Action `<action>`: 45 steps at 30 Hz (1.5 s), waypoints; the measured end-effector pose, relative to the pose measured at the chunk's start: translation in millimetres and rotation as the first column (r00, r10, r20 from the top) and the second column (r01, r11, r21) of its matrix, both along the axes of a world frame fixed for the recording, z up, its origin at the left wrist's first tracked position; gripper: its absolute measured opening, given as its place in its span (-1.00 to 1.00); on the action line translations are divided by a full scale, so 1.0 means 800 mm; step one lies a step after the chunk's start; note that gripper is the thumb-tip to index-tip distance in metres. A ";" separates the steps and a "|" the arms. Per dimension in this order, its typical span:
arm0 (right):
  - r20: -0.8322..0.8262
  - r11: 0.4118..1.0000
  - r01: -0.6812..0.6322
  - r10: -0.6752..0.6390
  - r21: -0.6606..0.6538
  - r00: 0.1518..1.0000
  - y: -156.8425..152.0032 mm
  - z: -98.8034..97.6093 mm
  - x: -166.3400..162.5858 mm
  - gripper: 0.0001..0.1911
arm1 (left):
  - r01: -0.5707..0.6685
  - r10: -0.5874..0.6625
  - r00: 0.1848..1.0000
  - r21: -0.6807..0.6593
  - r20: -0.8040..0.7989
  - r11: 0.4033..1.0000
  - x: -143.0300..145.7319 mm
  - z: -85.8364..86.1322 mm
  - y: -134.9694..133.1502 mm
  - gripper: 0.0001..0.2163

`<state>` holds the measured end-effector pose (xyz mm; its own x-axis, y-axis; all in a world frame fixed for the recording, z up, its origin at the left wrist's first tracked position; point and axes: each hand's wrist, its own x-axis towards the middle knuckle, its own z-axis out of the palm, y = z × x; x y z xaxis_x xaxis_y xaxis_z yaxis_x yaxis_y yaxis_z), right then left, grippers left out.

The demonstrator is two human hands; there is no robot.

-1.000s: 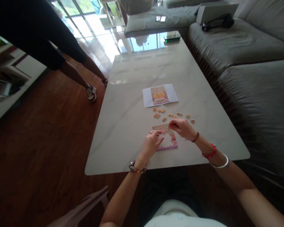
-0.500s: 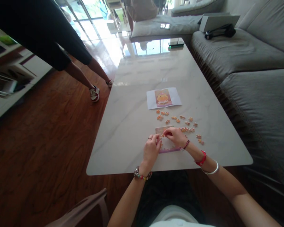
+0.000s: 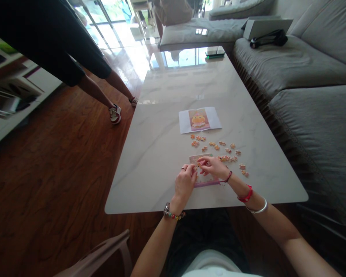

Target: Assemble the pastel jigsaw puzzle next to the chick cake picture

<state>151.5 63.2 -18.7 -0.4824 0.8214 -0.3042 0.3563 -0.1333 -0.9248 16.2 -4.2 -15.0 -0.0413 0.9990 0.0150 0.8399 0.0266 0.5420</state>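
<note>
The step in hand is judged to be the fitting of an orange jigsaw piece [image 3: 198, 165] into a partly assembled jigsaw puzzle [image 3: 207, 184], which lies flat near the close edge of the marble-patterned table [image 3: 150, 154]. At the left, the left hand [image 3: 185, 182] is rested at the puzzle's side, its thumb and fingertips curled close together; whether anything is pinched cannot be told. To its right, the right hand [image 3: 212, 166] is held over the puzzle with thumb and fingers parted around the piece; contact is partly hidden. For the next move, the piece would need to be squared to its neighbours and pressed flat, without the border being nudged.

The puzzle is largely covered by the hands. A pale upper strip, a whitish middle that seems unfilled and a purple lower border can be seen. Above it, a printed picture sheet [image 3: 200, 120] is laid; farther right, loose jigsaw pieces [image 3: 227, 158] are scattered.
</note>
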 end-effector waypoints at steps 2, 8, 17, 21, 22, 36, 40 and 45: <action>0.029 1.000 -0.002 0.002 0.010 1.000 -0.002 0.000 0.000 -0.80 | -0.002 0.002 1.000 -0.001 -0.008 1.000 0.001 0.000 0.001 -0.81; 0.226 0.966 -0.054 -0.005 0.254 0.974 -0.003 0.008 0.000 -0.90 | 0.002 -0.002 1.000 0.015 -0.025 1.000 0.001 -0.001 0.001 -0.81; 0.266 0.958 -0.039 -0.040 0.283 0.963 -0.005 0.007 -0.014 -0.89 | 0.018 -0.018 1.000 0.013 -0.016 1.000 -0.002 -0.004 0.002 -0.81; 0.368 0.931 -0.076 -0.066 0.358 0.928 -0.005 0.011 -0.017 -0.87 | 0.029 -0.028 0.999 0.035 -0.020 0.999 -0.003 -0.006 0.002 -0.83; 0.383 0.927 -0.085 -0.066 0.365 0.921 -0.005 0.013 -0.018 -0.87 | 0.032 -0.031 0.999 0.040 -0.021 0.999 -0.004 -0.006 0.002 -0.83; 0.293 0.977 -0.089 0.028 0.194 0.956 0.018 0.013 0.025 -0.87 | 0.043 -0.043 0.999 0.026 -0.024 0.999 -0.004 -0.004 0.003 -0.83; 0.397 0.943 -0.104 -0.032 0.316 0.917 0.020 0.013 0.037 -0.91 | 0.043 -0.039 0.996 0.042 -0.076 0.998 0.002 -0.001 0.005 -0.81; 0.442 0.908 -0.133 -0.062 0.396 0.895 0.013 0.012 0.030 -0.88 | 0.130 -0.111 0.984 0.138 -0.139 0.982 0.016 0.001 0.008 -0.74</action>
<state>175.6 73.9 -9.4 -0.4110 0.9019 -0.1326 0.7309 0.2391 -0.6392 28.7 2.0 -14.2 0.0910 0.9831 0.1587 0.8959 -0.1504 0.4181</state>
